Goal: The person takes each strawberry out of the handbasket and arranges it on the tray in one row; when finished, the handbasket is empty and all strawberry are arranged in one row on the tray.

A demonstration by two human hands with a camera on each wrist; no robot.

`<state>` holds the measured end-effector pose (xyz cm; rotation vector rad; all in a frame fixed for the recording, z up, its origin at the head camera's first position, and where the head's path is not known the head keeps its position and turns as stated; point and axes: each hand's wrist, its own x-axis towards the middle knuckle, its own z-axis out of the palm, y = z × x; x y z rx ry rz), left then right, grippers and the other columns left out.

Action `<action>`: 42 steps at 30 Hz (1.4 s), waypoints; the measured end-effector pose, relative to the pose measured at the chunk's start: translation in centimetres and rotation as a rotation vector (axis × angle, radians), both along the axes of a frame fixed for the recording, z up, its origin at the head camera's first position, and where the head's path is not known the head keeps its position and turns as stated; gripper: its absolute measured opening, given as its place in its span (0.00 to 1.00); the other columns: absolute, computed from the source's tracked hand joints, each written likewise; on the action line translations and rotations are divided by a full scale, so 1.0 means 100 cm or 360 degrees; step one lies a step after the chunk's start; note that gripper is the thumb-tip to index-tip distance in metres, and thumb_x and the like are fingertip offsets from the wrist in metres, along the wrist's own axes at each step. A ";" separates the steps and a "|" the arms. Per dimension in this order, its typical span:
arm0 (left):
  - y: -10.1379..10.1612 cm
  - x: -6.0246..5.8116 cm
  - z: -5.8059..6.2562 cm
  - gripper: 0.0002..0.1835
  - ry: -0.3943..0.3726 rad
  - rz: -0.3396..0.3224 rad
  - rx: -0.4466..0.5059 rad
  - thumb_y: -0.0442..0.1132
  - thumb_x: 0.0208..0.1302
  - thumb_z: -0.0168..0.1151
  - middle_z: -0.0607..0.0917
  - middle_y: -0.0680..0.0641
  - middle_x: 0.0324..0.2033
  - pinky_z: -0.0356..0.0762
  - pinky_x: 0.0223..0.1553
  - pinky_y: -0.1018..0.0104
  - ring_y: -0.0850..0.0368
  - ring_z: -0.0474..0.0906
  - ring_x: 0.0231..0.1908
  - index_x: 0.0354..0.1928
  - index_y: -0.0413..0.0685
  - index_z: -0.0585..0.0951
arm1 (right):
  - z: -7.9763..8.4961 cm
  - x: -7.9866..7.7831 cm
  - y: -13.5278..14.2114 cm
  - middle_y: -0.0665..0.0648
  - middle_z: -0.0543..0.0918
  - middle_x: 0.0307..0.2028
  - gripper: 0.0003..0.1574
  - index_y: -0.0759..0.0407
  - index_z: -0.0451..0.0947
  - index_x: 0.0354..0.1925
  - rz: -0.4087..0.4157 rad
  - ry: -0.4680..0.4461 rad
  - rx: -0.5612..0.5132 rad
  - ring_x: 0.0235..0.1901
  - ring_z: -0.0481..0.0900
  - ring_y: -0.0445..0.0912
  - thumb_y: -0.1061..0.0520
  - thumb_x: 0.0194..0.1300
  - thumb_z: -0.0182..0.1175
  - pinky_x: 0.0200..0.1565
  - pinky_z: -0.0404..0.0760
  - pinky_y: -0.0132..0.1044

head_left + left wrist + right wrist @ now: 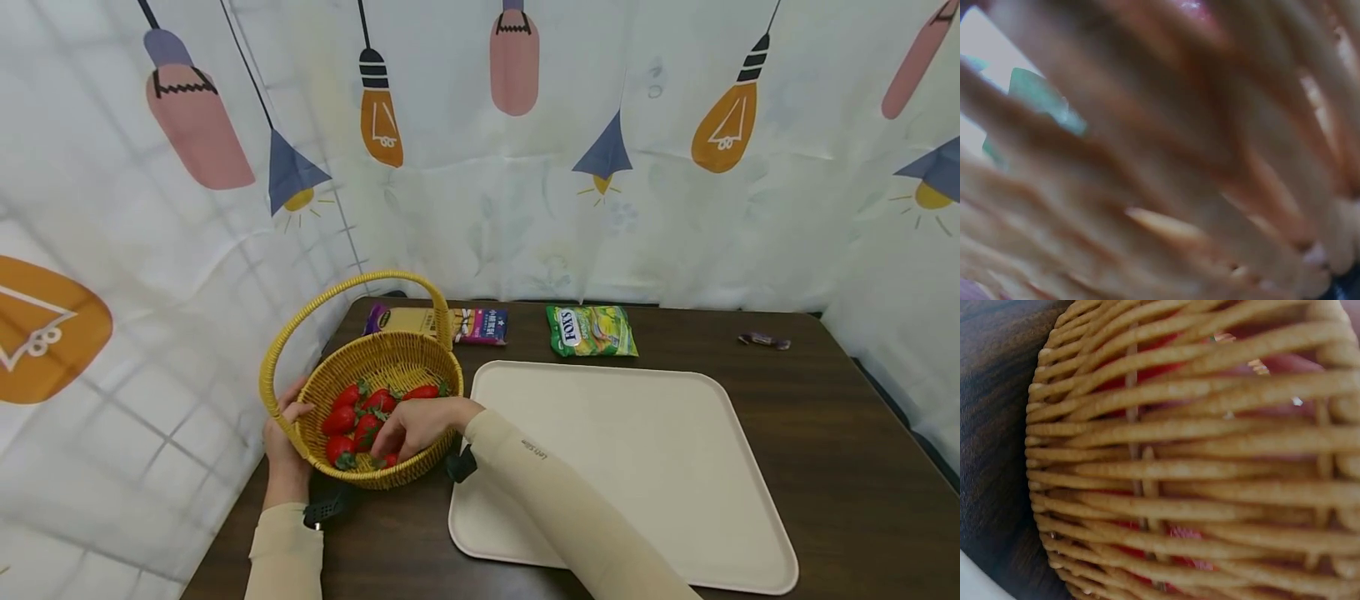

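Observation:
A yellow woven basket (420,467) with a tall arched handle stands tilted at the table's left side, holding several red strawberries (341,419) with green leaf tops. My left hand (283,446) grips the basket's left side, fingers over the rim near the foot of the handle. Inside the basket, my right hand (423,423) has its fingers bent down around a strawberry (390,460) near the front wall; the fingertips are partly hidden. Basket weave (1166,156) fills the left wrist view, blurred. In the right wrist view, red shows through the wicker wall (1179,469).
A large white tray (607,450) lies right of the basket, under my right forearm. Along the back are a purple-and-yellow snack packet (480,326) partly behind the basket, a green candy bag (592,331) and a small dark wrapped sweet (764,340). A printed curtain (480,217) hangs behind.

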<state>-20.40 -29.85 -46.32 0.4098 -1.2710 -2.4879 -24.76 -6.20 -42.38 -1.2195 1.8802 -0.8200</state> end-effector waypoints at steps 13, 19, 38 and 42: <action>0.000 0.000 -0.004 0.23 -0.0134 0.0002 -0.0189 0.26 0.64 0.55 0.85 0.52 0.48 0.79 0.44 0.71 0.58 0.80 0.46 0.62 0.42 0.77 | 0.000 0.003 0.007 0.45 0.82 0.45 0.25 0.57 0.77 0.59 -0.0084 -0.0006 -0.0068 0.42 0.77 0.35 0.63 0.62 0.60 0.46 0.77 0.26; 0.000 0.001 -0.004 0.24 -0.0172 -0.0011 -0.0225 0.28 0.65 0.56 0.83 0.53 0.50 0.79 0.44 0.72 0.59 0.79 0.48 0.64 0.43 0.76 | 0.000 0.013 0.021 0.48 0.82 0.44 0.26 0.54 0.75 0.62 -0.0398 -0.0038 -0.0444 0.37 0.77 0.37 0.57 0.65 0.58 0.39 0.81 0.33; -0.004 -0.006 0.005 0.20 -0.0295 -0.0071 -0.0262 0.35 0.62 0.65 0.84 0.57 0.49 0.78 0.46 0.73 0.63 0.81 0.46 0.57 0.54 0.83 | -0.005 0.052 0.092 0.54 0.81 0.52 0.19 0.51 0.79 0.57 -0.1133 -0.0115 -0.0909 0.41 0.83 0.47 0.59 0.68 0.59 0.43 0.83 0.42; -0.001 -0.007 0.005 0.19 -0.0221 -0.0129 -0.0194 0.34 0.64 0.64 0.82 0.56 0.51 0.77 0.49 0.72 0.61 0.80 0.47 0.56 0.54 0.83 | -0.006 0.049 0.103 0.54 0.81 0.51 0.19 0.52 0.80 0.55 -0.1238 -0.0034 -0.0885 0.40 0.83 0.47 0.60 0.67 0.62 0.43 0.84 0.46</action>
